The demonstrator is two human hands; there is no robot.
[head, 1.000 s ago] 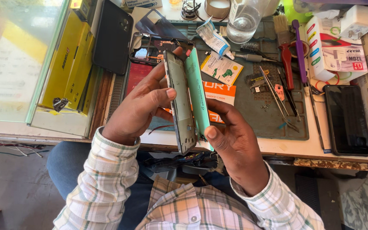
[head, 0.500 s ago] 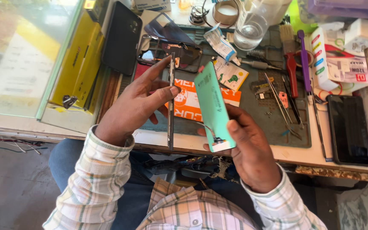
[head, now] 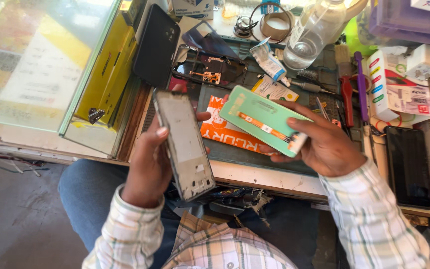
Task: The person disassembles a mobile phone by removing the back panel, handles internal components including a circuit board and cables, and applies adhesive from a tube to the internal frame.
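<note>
Two hands are at work over the bench (head: pixel 255 175). The left hand (head: pixel 151 167) is wrapped around one grey phone frame (head: pixel 184 144), thumb on its left edge and fingertips peeking past its right edge. The frame stands tilted, its top toward 11 o'clock. The right hand (head: pixel 324 145) pinches one mint-green screen panel (head: pixel 261 121) with an orange ribbon strip on it, fingers on top and thumb underneath. The panel sits at 2 o'clock from the frame, and the two are apart.

On the bench, at 12 o'clock from the frame, lies one opened phone body (head: pixel 210 67) with its inner parts showing. One black phone back (head: pixel 156 45) leans at 11 o'clock. One more dark phone (head: pixel 408 167) lies at 3 o'clock, past the right hand. One clear plastic bottle (head: pixel 314 35) stands at 1 o'clock, its top cut off by the edge. One small glue tube (head: pixel 268 62) lies just left of the bottle. One roll of tape (head: pixel 274 26) sits at 12 o'clock.

The orange packet (head: pixel 225 130) is partly hidden under the panel. The little tools (head: pixel 348 92) by the right hand are hard to count.
</note>
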